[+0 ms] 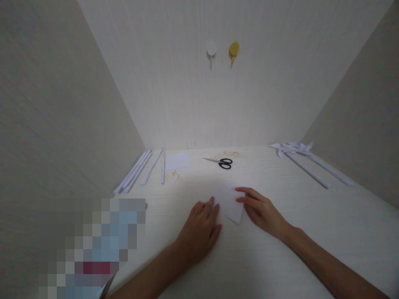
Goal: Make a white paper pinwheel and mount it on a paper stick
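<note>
A small white sheet of paper (230, 202) lies on the pale table (280, 249) between my hands. My left hand (199, 230) rests flat on the table with its fingers stretched out, its fingertips touching the paper's left edge. On the other side, my right hand (260, 209) has its fingers extended and pressed onto the paper's right edge. Neither hand grips anything.
Black-handled scissors (220, 162) lie beyond the paper. Several rolled white paper sticks (137, 171) and a white paper square (177, 161) sit at the back left. Paper pinwheels on sticks (304, 158) lie at the back right. Two hooks (222, 52) hang on the back wall.
</note>
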Demonstrator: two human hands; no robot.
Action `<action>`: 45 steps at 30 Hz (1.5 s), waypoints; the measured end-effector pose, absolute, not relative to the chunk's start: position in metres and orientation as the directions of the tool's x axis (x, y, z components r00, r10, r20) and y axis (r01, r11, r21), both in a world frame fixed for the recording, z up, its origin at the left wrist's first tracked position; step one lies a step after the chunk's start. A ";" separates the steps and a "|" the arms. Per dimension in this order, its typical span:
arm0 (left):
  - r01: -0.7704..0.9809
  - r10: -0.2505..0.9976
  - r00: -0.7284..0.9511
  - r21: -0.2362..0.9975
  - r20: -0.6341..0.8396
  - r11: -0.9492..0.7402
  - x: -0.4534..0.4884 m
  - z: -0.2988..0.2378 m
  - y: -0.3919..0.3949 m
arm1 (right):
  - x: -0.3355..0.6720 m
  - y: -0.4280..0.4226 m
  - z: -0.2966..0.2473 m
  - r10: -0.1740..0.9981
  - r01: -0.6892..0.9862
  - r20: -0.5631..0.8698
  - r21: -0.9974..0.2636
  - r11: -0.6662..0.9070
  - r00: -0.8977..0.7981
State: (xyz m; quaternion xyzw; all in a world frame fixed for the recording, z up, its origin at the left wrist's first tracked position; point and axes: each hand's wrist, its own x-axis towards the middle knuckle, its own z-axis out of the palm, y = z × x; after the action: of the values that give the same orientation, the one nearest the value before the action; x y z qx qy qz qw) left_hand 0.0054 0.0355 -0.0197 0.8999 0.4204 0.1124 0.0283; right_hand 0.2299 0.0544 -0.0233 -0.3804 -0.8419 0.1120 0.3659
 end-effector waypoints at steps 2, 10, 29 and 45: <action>0.747 0.759 0.624 0.144 0.186 -0.649 0.006 -0.018 0.035 | 0.228 0.052 -0.024 0.719 0.560 0.498 -0.455 0.692 -0.485; 0.357 0.408 0.891 0.249 0.200 -0.900 0.002 0.002 0.031 | 0.235 0.059 -0.015 0.794 0.309 0.474 -0.744 0.593 -0.381; 0.589 0.610 0.786 0.179 0.099 -0.788 0.008 -0.009 0.024 | 0.227 0.064 -0.025 0.978 0.022 0.192 -0.981 0.195 -0.079; 0.560 0.594 0.787 0.209 0.169 -0.801 0.006 -0.013 0.027 | 0.230 0.057 -0.013 0.643 0.414 0.639 -0.767 0.491 0.422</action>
State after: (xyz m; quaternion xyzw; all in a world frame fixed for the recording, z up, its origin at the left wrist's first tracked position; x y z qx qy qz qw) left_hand 0.0059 0.0274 -0.0130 0.9423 0.3062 0.1136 0.0740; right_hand 0.2300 0.0570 -0.0134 -0.4976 -0.5311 0.0841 0.6806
